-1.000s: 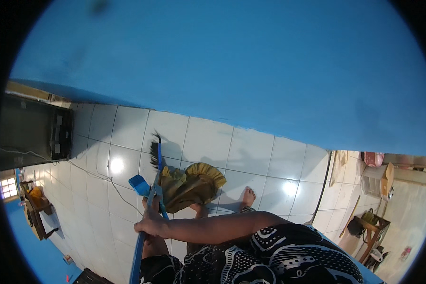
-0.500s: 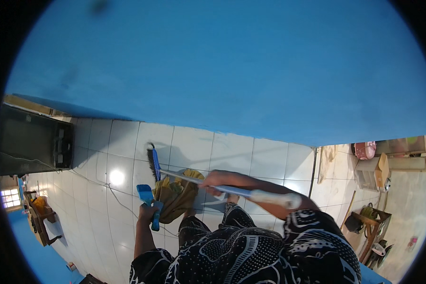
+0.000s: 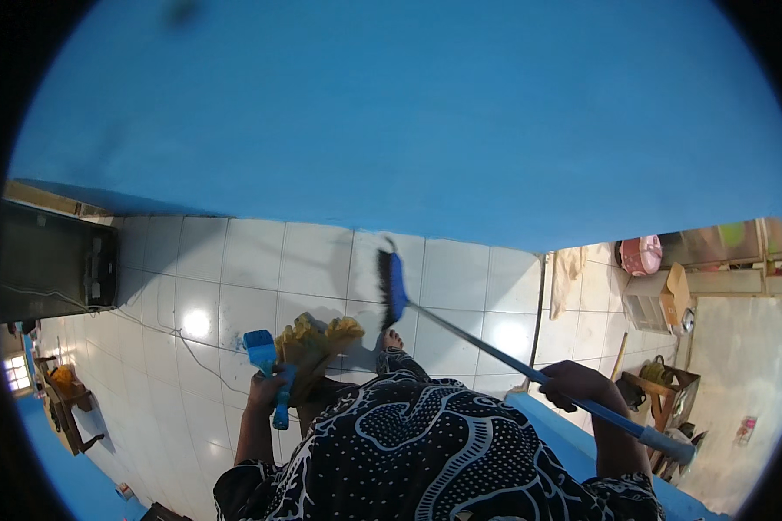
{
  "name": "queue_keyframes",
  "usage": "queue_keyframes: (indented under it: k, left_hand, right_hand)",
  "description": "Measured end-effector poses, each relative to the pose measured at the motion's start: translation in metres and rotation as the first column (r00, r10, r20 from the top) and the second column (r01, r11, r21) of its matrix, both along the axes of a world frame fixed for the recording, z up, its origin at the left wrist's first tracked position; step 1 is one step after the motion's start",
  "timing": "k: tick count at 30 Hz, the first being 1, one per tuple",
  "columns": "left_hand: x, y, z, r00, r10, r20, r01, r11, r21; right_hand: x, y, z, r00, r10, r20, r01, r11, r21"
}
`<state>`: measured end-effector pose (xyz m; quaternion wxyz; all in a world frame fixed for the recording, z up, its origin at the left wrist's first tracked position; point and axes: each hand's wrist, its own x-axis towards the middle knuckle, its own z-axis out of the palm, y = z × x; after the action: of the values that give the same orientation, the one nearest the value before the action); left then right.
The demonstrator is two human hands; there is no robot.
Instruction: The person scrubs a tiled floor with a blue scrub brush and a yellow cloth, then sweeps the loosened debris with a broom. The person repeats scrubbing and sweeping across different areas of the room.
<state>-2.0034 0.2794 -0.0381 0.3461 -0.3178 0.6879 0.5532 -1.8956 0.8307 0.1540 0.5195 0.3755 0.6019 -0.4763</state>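
My right hand point(image 3: 582, 386) is closed around the blue shaft of a long broom point(image 3: 495, 352). Its dark-bristled blue head point(image 3: 391, 282) rests on the white tile floor just ahead of my bare foot point(image 3: 393, 339). My left hand point(image 3: 268, 391) grips the handle of a small blue dustpan-like tool point(image 3: 261, 347), held upright. A crumpled yellow cloth-like bundle point(image 3: 317, 343) lies right beside that hand; whether the hand also holds it is unclear. My black-and-white patterned garment point(image 3: 426, 460) fills the lower middle.
A blue wall point(image 3: 408, 113) spans the top. A dark cabinet point(image 3: 52, 260) stands at the left with a thin cable point(image 3: 191, 347) trailing over the tiles. At the right are a cardboard box point(image 3: 673, 295), a pink pot point(image 3: 641, 254) and a wooden crate point(image 3: 660, 382).
The broom was upright in front of me, then swung across; now its head sits farther right with my right hand on the shaft. My left hand keeps the small blue tool.
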Motion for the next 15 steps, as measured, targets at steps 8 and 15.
queue_keyframes:
  k: [8, 15]
  left_hand:
    - [0.002, 0.033, 0.017, 1.000, -0.007, -0.012, 0.008, 0.992, 0.128]
    - [0.006, 0.014, 0.027, 1.000, 0.010, -0.029, -0.005, 0.989, 0.150]
  right_hand:
    - [0.071, 0.056, -0.009, 0.993, -0.115, -0.003, 0.104, 0.888, 0.447]
    - [0.139, 0.122, -0.218, 0.986, -0.165, -0.032, 0.153, 0.805, 0.574]
